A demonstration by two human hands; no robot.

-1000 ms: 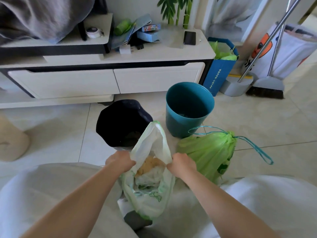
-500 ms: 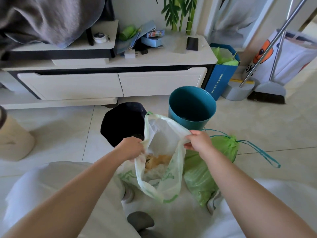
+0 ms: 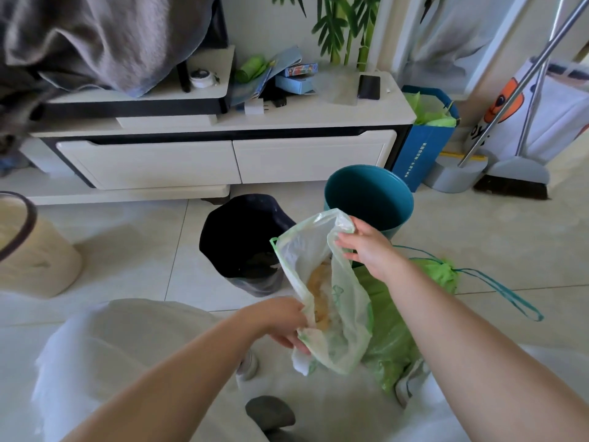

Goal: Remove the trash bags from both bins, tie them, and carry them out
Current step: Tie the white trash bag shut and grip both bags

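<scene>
Head view, right hand (image 3: 366, 247) raised pinching bag (image 3: 338, 317)

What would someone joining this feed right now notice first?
The pale translucent bag in mid-frame, with brownish waste inside, is held up between the right hand, pinching its upper rim, and the left hand, gripping its lower edge. Behind it on the floor lies a cinched green drawstring bag, its cord trailing right. Beyond stand a dark bin and a teal bin, side by side.

Head view, forward-down, near the hands (image 3: 325, 282)
</scene>
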